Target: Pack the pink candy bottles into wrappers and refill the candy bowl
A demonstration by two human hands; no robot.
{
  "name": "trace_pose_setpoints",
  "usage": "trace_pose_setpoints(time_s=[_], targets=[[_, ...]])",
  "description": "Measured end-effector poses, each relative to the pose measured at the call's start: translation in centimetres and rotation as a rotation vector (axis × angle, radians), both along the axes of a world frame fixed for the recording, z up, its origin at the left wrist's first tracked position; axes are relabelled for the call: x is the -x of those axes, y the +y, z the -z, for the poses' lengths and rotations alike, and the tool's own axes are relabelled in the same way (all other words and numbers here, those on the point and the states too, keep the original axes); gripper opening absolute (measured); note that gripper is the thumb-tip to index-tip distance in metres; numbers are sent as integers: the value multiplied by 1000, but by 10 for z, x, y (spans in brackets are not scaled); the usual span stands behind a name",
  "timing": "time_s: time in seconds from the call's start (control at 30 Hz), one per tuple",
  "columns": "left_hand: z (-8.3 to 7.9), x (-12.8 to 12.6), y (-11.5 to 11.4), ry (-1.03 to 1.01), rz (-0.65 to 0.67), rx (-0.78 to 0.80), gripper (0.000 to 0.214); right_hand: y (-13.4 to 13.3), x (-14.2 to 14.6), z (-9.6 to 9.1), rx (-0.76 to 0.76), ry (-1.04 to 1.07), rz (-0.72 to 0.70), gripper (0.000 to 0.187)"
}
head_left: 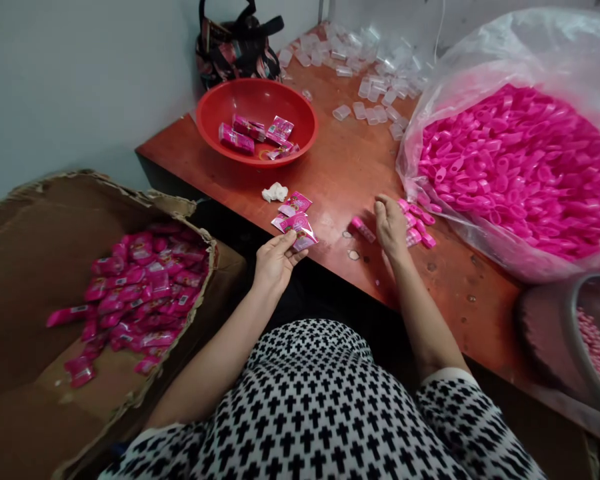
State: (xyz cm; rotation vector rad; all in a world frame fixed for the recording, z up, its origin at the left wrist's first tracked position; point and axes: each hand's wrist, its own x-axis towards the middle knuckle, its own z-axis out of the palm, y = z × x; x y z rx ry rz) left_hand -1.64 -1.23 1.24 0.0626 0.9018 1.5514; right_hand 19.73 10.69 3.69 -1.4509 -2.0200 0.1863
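Note:
My left hand (276, 261) pinches a flat, shiny pink printed packet (300, 230) at the table's front edge. Under and behind it lie more pink packets (297, 203), next to a crumpled white wad (275, 192). Over the tabletop, my right hand (391, 227) has its fingers curled together, and whatever they hold is hidden. Just left of that hand lies a small pink tube with a clear, filled end (363, 229). A little pile of similar pink pieces (420, 223) sits at its right, partly covered by the hand.
A red bowl (207, 127) with several filled packets stands behind. At the right is a clear bag (415, 143) of pink plastic pieces, with a bucket (545, 327) of small pink beads before it. Clear plastic caps (373, 90) lie at the back. A cardboard box (25, 267) of packets is at left.

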Motion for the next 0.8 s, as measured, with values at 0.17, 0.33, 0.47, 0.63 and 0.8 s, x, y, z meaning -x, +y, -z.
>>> trace_pose_setpoints(time_s=[0.17, 0.33, 0.47, 0.63, 0.8], targets=[[0, 0, -3, -36, 3, 34, 18, -21, -16, -13, 141, -73, -7, 36], [1, -4, -3, -48, -15, 68, 21, -41, -13, -9, 198, -283, -203, 36], [-3, -12, -2, -80, -40, 95, 22, -46, -6, -5, 335, -266, -71, 27], [-7, -17, -1, -143, -86, 126, 23, -81, 16, -6, 621, 413, -118, 33], [-2, -21, -1, -190, -87, 58, 25, -137, 47, -8, 776, 725, -186, 36]])
